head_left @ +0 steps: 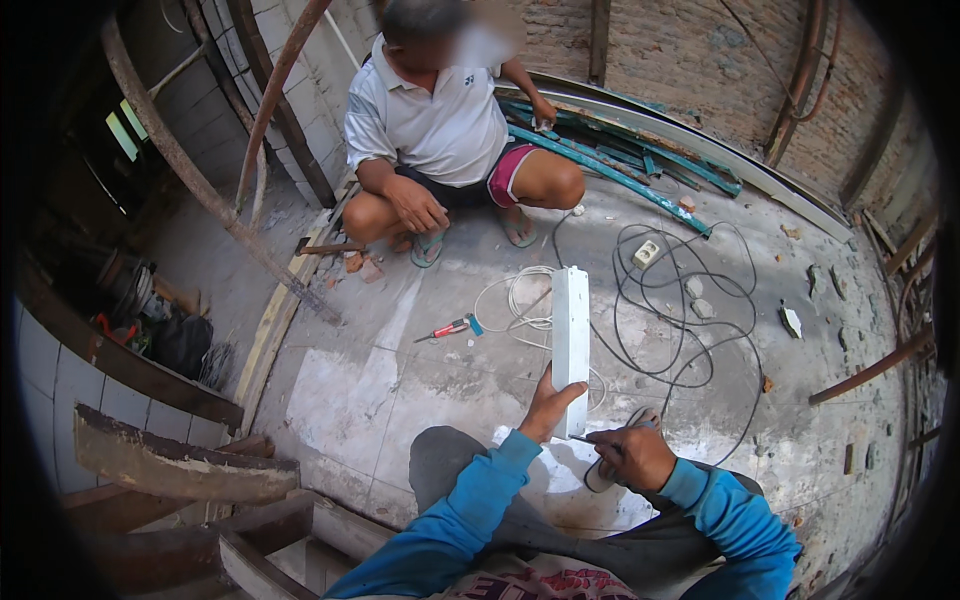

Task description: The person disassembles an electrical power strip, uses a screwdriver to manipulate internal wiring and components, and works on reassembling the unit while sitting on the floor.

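A long white box-shaped housing [571, 330], like a lamp fixture, stands nearly upright in front of me. My left hand [551, 405] is wrapped round its lower part, the thumb across the front face. My right hand [640, 458] is closed on what looks like a screwdriver [580, 438]; its handle is mostly hidden in the fist. The thin shaft reaches the housing's bottom end, but whether it sits in a screw cannot be made out. On the floor beyond lies a red-handled screwdriver [450, 329], and a coil of white cable [520, 297] lies partly behind the housing.
A person [430, 130] in a white shirt squats opposite. Black cable [690, 330] loops across the floor beside a white socket block [646, 253]. Teal metal bars [620, 180] lie by the brick wall. Rusty poles [200, 190] and timber [180, 460] stand left; rubble is scattered about.
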Available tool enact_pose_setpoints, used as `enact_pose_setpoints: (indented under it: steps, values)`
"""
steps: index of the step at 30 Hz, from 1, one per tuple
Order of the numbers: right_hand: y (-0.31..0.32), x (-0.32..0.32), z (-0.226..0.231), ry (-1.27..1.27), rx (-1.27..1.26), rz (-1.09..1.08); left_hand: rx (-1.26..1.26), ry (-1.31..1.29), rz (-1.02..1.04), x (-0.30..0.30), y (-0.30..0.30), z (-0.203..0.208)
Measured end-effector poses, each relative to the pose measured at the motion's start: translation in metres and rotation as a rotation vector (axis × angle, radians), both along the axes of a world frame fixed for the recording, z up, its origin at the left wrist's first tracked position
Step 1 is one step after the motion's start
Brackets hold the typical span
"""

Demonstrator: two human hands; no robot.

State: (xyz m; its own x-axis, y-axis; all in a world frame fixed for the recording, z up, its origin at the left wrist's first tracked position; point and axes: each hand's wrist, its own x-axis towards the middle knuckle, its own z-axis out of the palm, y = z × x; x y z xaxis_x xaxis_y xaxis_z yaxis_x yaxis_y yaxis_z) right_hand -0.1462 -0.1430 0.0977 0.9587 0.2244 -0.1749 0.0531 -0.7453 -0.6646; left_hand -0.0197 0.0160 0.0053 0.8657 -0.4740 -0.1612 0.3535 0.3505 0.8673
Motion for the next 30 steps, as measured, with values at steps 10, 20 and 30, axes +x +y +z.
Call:
enact_pose_setpoints:
  steps: [10,20,30]
  values:
    - [0.005,0.013,0.025,-0.080,-0.116,-0.004,-0.091,-0.086,0.143,0.019,-0.006,-0.007]
    - [0.010,0.021,0.059,-0.171,-0.103,-0.055,-0.333,-0.015,0.148,0.024,0.001,0.004]
    - [0.026,0.010,0.080,-0.330,-0.257,-0.008,-0.463,-0.031,0.109,0.022,0.004,0.011]
